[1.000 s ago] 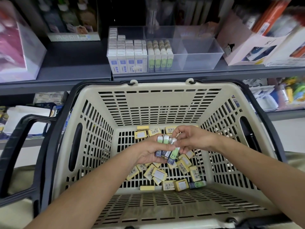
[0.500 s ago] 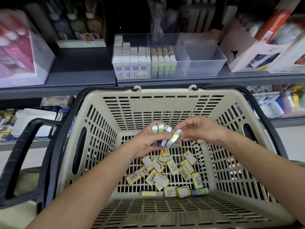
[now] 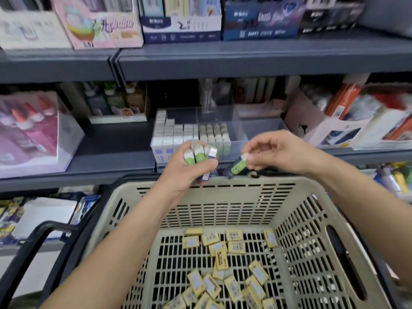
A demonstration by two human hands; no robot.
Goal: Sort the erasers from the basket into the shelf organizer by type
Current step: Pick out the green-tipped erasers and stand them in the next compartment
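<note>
Both hands have lifted out of the basket (image 3: 223, 186) toward the shelf organizer (image 3: 263, 130) — left hand (image 3: 185, 175) grips a green-eraser bundle (image 3: 197, 155), right hand (image 3: 281, 152) pinches one green eraser (image 3: 239, 166). Placement likely next; yellow erasers (image 3: 236, 246) remain.

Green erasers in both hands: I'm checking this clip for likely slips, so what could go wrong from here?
The left hand grips several erasers at once; the blue-sleeved eraser at the edge might slip out. The right hand pinches one green eraser by its end, so it could drop behind the basket.
</note>
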